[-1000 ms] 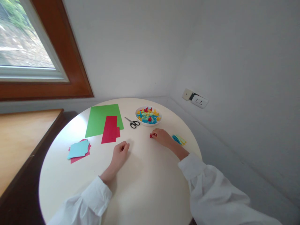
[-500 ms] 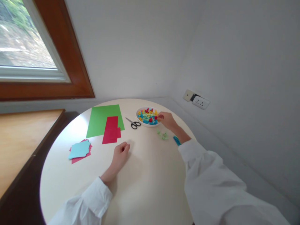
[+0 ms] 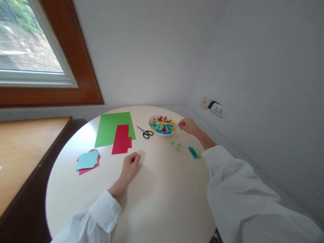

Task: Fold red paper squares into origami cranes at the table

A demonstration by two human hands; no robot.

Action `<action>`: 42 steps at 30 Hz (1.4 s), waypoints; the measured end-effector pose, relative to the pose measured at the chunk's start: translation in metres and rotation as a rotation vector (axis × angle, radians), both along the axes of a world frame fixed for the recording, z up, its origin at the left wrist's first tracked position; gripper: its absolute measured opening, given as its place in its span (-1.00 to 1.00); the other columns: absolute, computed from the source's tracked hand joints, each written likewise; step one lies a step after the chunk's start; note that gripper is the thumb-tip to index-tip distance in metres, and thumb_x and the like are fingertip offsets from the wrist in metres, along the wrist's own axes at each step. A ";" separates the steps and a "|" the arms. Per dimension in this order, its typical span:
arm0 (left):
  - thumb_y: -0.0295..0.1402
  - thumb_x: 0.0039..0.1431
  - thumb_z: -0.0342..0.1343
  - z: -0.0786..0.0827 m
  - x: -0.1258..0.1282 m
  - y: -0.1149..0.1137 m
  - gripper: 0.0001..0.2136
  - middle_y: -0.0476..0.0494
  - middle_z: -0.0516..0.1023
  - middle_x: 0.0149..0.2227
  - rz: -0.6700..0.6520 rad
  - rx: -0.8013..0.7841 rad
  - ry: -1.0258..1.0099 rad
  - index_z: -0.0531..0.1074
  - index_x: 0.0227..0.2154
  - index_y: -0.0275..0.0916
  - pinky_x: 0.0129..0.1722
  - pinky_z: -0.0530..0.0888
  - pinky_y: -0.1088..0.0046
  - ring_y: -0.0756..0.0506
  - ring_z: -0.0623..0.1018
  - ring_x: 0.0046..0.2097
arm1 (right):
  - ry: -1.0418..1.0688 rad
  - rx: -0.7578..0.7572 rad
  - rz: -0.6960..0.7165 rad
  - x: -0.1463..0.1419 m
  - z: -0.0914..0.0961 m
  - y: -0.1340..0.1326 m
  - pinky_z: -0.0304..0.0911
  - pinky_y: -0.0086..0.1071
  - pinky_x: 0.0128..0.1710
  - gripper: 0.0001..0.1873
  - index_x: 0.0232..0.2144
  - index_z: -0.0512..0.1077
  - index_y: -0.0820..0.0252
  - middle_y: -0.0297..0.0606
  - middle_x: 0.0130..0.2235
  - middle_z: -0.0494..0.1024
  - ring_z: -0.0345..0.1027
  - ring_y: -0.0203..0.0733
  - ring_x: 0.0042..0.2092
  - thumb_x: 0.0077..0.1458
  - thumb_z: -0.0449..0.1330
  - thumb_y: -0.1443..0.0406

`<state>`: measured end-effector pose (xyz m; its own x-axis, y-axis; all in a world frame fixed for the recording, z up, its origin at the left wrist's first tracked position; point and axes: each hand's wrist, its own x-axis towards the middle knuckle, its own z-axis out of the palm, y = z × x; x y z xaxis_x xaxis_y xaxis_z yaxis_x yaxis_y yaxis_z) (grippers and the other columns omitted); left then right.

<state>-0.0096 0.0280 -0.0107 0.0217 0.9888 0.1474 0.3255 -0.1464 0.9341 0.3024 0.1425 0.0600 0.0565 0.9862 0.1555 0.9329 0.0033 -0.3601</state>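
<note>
The right hand (image 3: 187, 126) is just beside the right edge of a white bowl (image 3: 164, 135), its fingers bunched towards the rim; at this distance I cannot tell whether they are closed on anything. The bowl is near the far side of the round white bench (image 3: 157, 189) and contains many small folded paper pieces (image 3: 162, 124) in red, yellow, blue and pale green. Two or so pale green folded pieces (image 3: 179, 146) lie in front of it, and blue and yellowish paper strips (image 3: 194, 153) lie near the right forearm. The left hand (image 3: 130, 165) rests on the bench in a loose fist, its fingers curled in, with nothing visible in them. Left of the bowl are black-handled scissors (image 3: 144, 131), slightly apart from a green paper sheet (image 3: 107, 130). Red paper (image 3: 120, 139) overlaps that sheet and extends past its near edge. Nearer the bench's left edge, light blue paper squares (image 3: 87, 159) are stacked on red ones (image 3: 86, 171)
</note>
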 end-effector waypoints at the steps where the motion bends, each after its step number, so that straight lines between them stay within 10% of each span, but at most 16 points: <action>1: -0.20 -0.03 -0.11 0.000 0.000 0.000 -0.70 0.10 -0.04 -0.66 -0.002 -0.001 0.002 -0.05 -0.71 -0.18 -0.52 0.03 0.47 0.04 0.08 -0.55 | -0.011 -0.050 0.008 0.004 -0.006 -0.011 0.26 -0.41 -0.24 -0.91 -0.45 0.52 0.25 -0.18 -0.36 0.58 0.43 -0.20 -0.30 -0.08 0.21 0.41; 12: -0.21 -0.02 -0.11 0.007 -0.001 -0.007 -0.72 0.09 -0.03 -0.63 0.004 -0.027 0.022 -0.05 -0.68 -0.18 -0.51 0.05 0.47 0.04 0.08 -0.53 | 0.093 -0.264 0.032 -0.005 -0.032 -0.060 0.27 -0.49 -0.36 -0.71 -0.19 0.45 0.22 -0.16 -0.23 0.56 0.43 -0.28 -0.33 0.12 0.07 0.19; 19: -0.22 -0.02 -0.10 0.009 -0.001 -0.007 -0.71 0.10 -0.03 -0.64 -0.002 -0.021 0.017 -0.05 -0.68 -0.18 -0.53 0.04 0.47 0.04 0.07 -0.54 | 0.155 -0.287 0.066 -0.007 -0.032 -0.067 0.26 -0.54 -0.50 -0.97 -0.51 0.49 0.24 -0.27 -0.46 0.56 0.40 -0.32 -0.47 -0.08 0.23 0.37; 33: -0.21 -0.01 -0.10 -0.001 -0.002 0.000 -0.69 0.10 -0.03 -0.68 0.010 0.022 0.007 -0.05 -0.71 -0.18 -0.54 0.05 0.48 0.04 0.09 -0.56 | 0.144 0.010 -0.109 -0.026 0.032 0.013 0.31 -0.43 -0.35 -0.74 -0.21 0.47 0.38 -0.05 -0.34 0.58 0.44 -0.26 -0.39 0.04 0.09 0.39; 42: -0.23 -0.02 -0.09 0.002 0.000 -0.003 -0.69 0.10 -0.04 -0.68 -0.011 0.010 0.007 -0.05 -0.71 -0.18 -0.54 0.04 0.48 0.04 0.07 -0.56 | 0.177 -0.252 0.036 -0.010 -0.008 -0.057 0.26 -0.51 -0.52 -0.91 -0.43 0.47 0.25 -0.23 -0.44 0.58 0.38 -0.34 -0.53 -0.05 0.21 0.33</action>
<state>-0.0097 0.0248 -0.0086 0.0341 0.9869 0.1574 0.3300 -0.1598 0.9304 0.2924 0.0852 0.0517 0.0254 0.9943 -0.1038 0.8564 -0.0752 -0.5108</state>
